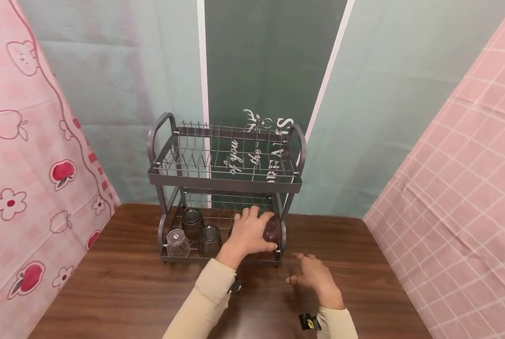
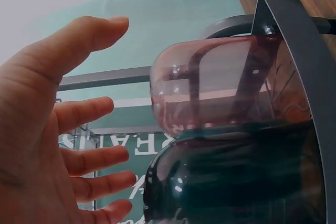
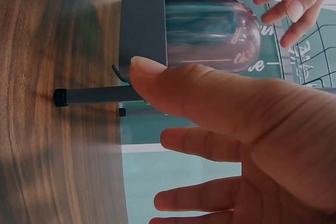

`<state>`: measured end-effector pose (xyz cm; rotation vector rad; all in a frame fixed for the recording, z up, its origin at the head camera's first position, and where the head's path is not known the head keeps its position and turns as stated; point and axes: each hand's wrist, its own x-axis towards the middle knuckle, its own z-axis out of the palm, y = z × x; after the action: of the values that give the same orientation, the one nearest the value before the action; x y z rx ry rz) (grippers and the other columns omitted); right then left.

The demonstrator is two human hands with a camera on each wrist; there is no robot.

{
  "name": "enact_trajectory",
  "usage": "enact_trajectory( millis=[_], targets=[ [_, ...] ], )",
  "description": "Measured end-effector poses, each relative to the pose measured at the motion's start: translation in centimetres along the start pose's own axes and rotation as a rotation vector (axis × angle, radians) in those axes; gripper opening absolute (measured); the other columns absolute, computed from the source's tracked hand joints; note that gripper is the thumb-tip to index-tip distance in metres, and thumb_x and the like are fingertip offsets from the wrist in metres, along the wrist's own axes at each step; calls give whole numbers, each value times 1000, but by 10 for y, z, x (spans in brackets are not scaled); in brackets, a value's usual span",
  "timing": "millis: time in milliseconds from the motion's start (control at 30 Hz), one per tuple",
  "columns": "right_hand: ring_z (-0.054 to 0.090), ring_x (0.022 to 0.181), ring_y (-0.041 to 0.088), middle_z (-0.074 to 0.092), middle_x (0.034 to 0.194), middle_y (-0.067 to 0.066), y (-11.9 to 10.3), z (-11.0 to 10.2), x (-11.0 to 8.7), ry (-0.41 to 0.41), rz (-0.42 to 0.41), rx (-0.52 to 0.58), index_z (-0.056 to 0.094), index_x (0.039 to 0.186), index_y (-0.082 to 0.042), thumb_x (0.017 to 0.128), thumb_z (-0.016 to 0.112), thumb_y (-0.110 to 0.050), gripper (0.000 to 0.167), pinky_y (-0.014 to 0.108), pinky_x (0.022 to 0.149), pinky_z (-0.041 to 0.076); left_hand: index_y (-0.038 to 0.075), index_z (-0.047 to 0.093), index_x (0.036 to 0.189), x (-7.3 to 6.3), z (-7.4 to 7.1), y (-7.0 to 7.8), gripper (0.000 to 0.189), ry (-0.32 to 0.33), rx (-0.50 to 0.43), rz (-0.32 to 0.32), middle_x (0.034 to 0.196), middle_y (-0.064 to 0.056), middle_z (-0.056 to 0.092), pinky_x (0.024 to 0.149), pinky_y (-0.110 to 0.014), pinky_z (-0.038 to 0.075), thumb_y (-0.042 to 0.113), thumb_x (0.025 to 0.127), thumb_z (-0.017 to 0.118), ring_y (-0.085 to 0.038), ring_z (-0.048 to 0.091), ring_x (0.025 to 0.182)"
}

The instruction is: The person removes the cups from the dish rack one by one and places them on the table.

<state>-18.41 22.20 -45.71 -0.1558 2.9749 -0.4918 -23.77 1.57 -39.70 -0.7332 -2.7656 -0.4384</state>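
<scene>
Over the right end of the rack's lower tier, my left hand [image 1: 249, 231] spreads its fingers above a pink-tinted glass [image 2: 226, 85] and a dark teal glass [image 2: 231, 174]. Both glasses stand upside down behind the tier's front rail. In the left wrist view a gap shows between the fingers and the glasses. My right hand [image 1: 316, 277] hovers over the table just right of the rack's front corner, fingers loosely extended and holding nothing. A clear glass [image 1: 178, 243] and two smoky grey glasses [image 1: 210, 241] sit upside down at the tier's left.
The two-tier dark metal dish rack [image 1: 224, 182] stands at the back of the brown wooden table [image 1: 108, 278]. Wire dividers line its upper tier, and looped handles rise at both ends. Patterned curtains hang at the left, back and right.
</scene>
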Motion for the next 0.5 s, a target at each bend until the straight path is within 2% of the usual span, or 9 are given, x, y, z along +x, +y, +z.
enact_trajectory(
  millis=[267,500],
  targets=[
    [54,98,46,55,110,28,-4,4,3,0,6,10,56,123,1,62,85,-34,76,56,75,44,21,54,130,7,12,5,79,-37,28,5,117,-12,45,79,-42,39,54,62,78,-26,42,100],
    [54,99,45,53,113,29,-2,12,7,-20,30,27,55,124,2,62,86,-31,77,57,74,44,17,55,129,10,22,11,74,-72,25,44,114,-11,45,81,-41,44,45,65,80,-26,44,99]
  ],
)
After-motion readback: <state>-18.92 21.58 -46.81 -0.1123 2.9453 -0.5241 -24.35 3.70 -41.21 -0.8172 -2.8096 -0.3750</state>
